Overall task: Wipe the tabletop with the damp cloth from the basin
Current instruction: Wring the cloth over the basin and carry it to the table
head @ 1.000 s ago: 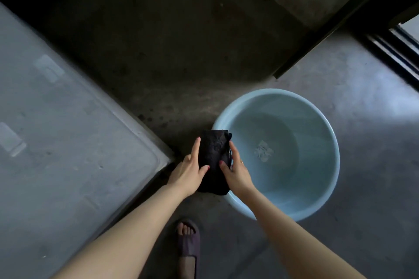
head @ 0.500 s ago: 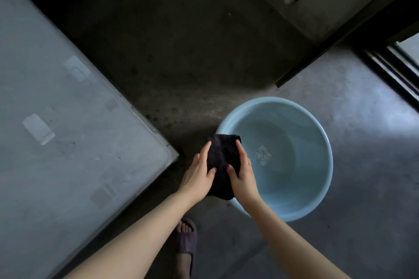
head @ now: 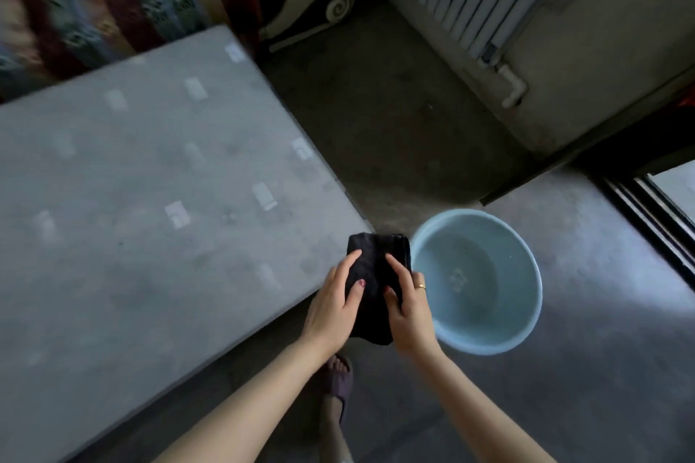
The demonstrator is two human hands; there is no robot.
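Both grips pinch the folded dark cloth [head: 376, 274]: left hand [head: 333, 306] and right hand [head: 410, 310] hold it thumb-over-fingers, probably keeping it folded flat for wiping. It hangs above the table [head: 150, 199] corner, beside the basin [head: 526, 312] on the floor.

Counter: the grey counter [head: 143, 207] fills the left of the view, one corner pointing toward the basin.
On the counter: pale rectangular patches [head: 265, 196] lie scattered flat across its top; blur makes it hard to tell whether they are stickers or tape.
Floor: dull grey concrete floor [head: 586, 368].
On the floor: a light blue basin [head: 528, 327] stands beside the counter's corner; a sandalled foot [head: 337, 380] rests near the counter's edge.
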